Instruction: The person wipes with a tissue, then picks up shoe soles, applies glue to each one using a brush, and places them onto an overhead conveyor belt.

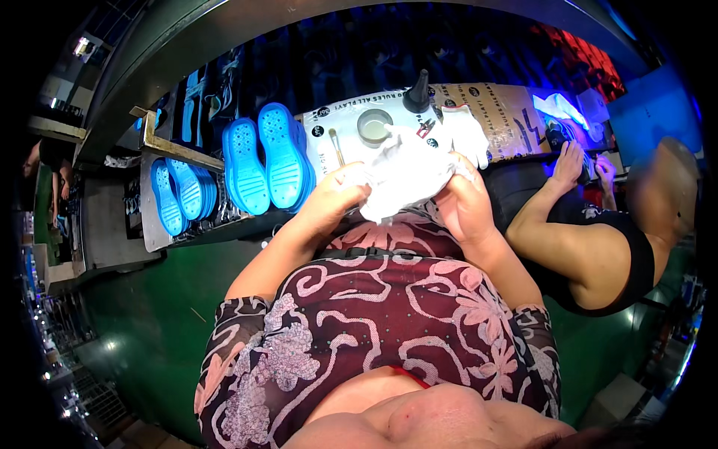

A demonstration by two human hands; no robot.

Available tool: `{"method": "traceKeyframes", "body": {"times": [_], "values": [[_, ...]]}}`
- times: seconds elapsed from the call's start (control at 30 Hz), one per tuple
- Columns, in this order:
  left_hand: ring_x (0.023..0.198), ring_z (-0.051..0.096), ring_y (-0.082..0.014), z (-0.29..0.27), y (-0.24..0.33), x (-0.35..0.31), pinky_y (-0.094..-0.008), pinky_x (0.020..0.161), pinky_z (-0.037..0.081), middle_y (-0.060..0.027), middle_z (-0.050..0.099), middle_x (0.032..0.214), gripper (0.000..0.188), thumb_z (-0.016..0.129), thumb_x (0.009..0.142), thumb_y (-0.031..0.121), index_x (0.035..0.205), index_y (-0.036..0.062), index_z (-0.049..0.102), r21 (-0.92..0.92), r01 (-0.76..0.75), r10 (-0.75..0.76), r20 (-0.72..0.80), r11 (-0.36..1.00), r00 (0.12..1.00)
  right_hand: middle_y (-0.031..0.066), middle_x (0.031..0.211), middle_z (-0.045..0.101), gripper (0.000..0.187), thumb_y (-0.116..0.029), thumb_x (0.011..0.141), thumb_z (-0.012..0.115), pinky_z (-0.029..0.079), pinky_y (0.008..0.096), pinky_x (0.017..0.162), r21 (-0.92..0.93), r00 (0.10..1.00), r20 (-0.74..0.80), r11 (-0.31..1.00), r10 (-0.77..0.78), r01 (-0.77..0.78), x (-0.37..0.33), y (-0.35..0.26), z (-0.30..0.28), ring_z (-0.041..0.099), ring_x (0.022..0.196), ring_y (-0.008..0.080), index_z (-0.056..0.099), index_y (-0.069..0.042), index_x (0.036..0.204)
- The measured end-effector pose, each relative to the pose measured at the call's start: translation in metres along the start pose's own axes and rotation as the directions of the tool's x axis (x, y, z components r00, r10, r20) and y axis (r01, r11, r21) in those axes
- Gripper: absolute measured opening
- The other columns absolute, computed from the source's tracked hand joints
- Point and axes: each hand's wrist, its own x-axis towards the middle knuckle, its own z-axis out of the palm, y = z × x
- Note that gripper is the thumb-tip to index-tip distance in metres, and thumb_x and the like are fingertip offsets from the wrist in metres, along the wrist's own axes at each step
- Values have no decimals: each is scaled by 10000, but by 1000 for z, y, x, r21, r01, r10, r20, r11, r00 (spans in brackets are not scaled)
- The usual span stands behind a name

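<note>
My left hand (339, 196) and my right hand (465, 197) are both closed on a crumpled white cloth (404, 176), stretched between them over the near edge of the table. Its folds hide some of my fingertips. Just beyond the cloth stands a round dish (374, 127) with pale contents. Left of the dish lies a small brush (336, 147) with a wooden handle. On the far side are a black cone-tipped bottle (417, 94) and a small red and dark tool (426, 129). A white glove-like item (469, 133) rests to the right of these.
Bright blue shoe soles stand in a near stack (280, 161) and a farther-left stack (185, 196). A metal bracket (176, 148) juts out beside them. Printed cardboard (508, 116) covers the table's right part. A co-worker's arm (557, 243) and hands are close on my right.
</note>
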Motion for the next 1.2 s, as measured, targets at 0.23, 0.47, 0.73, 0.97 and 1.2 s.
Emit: {"method": "traceKeyframes", "body": {"times": [0.23,0.47,0.73,0.97,1.2], "values": [[1094,489,-312,26,10,-16,-396,916,404,-171,481,1206,681,781,634,191,1216,40,461,872,-409,874,-44,270,484,74,1021,603,180,-6,886,443,456,303,858,44,952,-299,997,69,-59,-3,1,15,578,955,159,542,-20,1035],[1128,475,-333,50,7,0,-394,885,441,-186,434,1260,811,811,595,206,1285,56,414,912,-369,742,122,178,659,122,1199,534,350,-130,939,457,433,343,958,176,960,-160,963,230,-202,0,12,29,545,1086,207,418,9,1258],[1057,549,-208,34,27,-8,-327,917,435,-133,546,1184,409,496,912,153,1265,-43,430,-293,-331,295,-161,897,942,139,1148,557,501,-342,904,529,402,287,883,-516,988,-141,857,-67,-15,0,-14,6,537,996,168,471,29,1236],[1091,526,-212,36,37,-17,-333,947,410,-123,540,1196,462,543,882,201,1267,-27,429,-283,-331,319,-86,900,944,117,1236,484,511,-153,847,644,403,317,954,37,918,-36,918,395,-394,5,4,22,504,1104,176,392,17,1258],[953,561,-130,38,48,-30,-277,831,445,-65,603,1035,329,596,874,204,1122,-8,557,26,-473,465,-235,881,853,204,1162,542,119,-94,798,626,355,417,968,-738,889,186,538,-418,407,6,-20,30,489,1123,283,533,-19,800]]}}
